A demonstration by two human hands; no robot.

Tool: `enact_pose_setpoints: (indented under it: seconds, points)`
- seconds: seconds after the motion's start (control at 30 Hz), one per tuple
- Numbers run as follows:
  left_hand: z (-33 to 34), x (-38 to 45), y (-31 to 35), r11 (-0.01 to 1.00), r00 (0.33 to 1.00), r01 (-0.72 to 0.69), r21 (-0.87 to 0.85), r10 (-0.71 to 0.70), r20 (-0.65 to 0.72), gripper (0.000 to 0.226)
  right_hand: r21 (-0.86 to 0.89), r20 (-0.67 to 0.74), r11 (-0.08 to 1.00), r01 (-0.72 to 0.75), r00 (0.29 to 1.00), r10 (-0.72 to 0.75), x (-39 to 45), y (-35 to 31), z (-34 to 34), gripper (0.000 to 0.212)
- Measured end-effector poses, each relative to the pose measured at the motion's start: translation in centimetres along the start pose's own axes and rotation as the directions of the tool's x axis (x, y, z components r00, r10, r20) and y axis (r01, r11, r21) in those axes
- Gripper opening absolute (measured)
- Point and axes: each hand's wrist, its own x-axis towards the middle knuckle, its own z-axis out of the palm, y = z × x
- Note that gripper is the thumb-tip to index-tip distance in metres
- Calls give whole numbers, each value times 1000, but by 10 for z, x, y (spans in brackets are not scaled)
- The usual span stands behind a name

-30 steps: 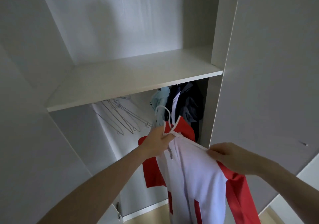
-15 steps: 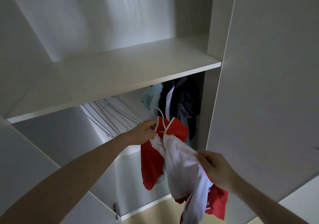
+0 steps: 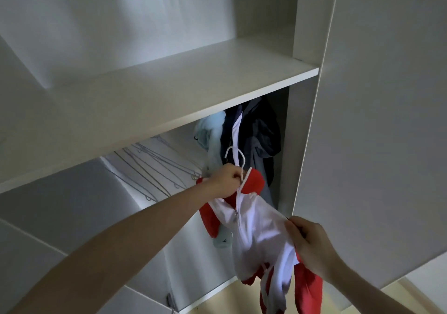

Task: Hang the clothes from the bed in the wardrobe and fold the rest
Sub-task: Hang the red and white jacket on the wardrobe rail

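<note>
A red and white zip jacket (image 3: pixel 258 231) hangs on a white hanger (image 3: pixel 235 156) in front of the open wardrobe. My left hand (image 3: pixel 226 180) grips the hanger's neck at the jacket's collar, just below the shelf. My right hand (image 3: pixel 312 243) pinches the jacket's right side lower down. The hanger's hook points up, below the shelf edge; the rail is hidden behind the shelf. A dark jacket (image 3: pixel 258 135) and a light blue garment (image 3: pixel 210 132) hang inside at the right.
A white shelf (image 3: pixel 169 91) crosses the wardrobe above the hanging space. Several bare wire hangers (image 3: pixel 154 166) hang at the left inside. The wardrobe door (image 3: pixel 387 120) stands open at the right. A strip of wooden floor (image 3: pixel 212 299) shows below.
My left hand has carried the hanger and jacket up and deeper into the wardrobe, closer to the hanging clothes. My right hand slid lower along the jacket's side, and the fabric bunched.
</note>
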Motion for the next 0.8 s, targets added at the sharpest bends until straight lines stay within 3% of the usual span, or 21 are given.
enact_pose_setpoints:
  seconds: [0.07, 0.17, 0.23, 0.3, 0.37, 0.47, 0.53, 0.63, 0.8]
  points:
    - [0, 6, 0, 975, 999, 27, -221, -33, -24, 26, 31, -34, 999, -35, 999, 36, -5, 10, 3, 42]
    - [-32, 17, -3, 770, 988, 94, -632, -150, -36, 29, 67, -99, 996, -54, 993, 60, -10, 19, 2, 48]
    - [-58, 27, -14, 761, 945, 96, -642, -272, -180, 30, 87, -144, 995, -46, 988, 59, -11, 20, 0, 52]
    - [-76, 31, -33, 893, 899, 164, -418, -310, -308, 35, 91, -178, 995, -32, 983, 48, -11, 18, -4, 54]
    - [-84, 30, -56, 963, 935, 266, -30, -266, -234, 38, 93, -193, 996, -15, 981, 33, -8, 15, -7, 55]
    - [-77, 23, -82, 850, 904, 412, 328, -427, -30, 56, 89, -197, 996, 24, 980, -6, -4, 8, -8, 56]
    - [-71, 21, -95, 758, 910, 367, 540, -412, -41, 52, 97, -192, 994, 41, 981, -22, -4, 7, -8, 57]
    - [-66, 12, -114, 668, 916, 351, 657, -391, -91, 33, 126, -196, 990, 62, 980, -37, -5, 3, -9, 58]
    - [-72, -21, -145, 574, 922, 323, 752, -372, -111, 39, 158, -174, 986, 51, 984, -22, -2, -6, -4, 50]
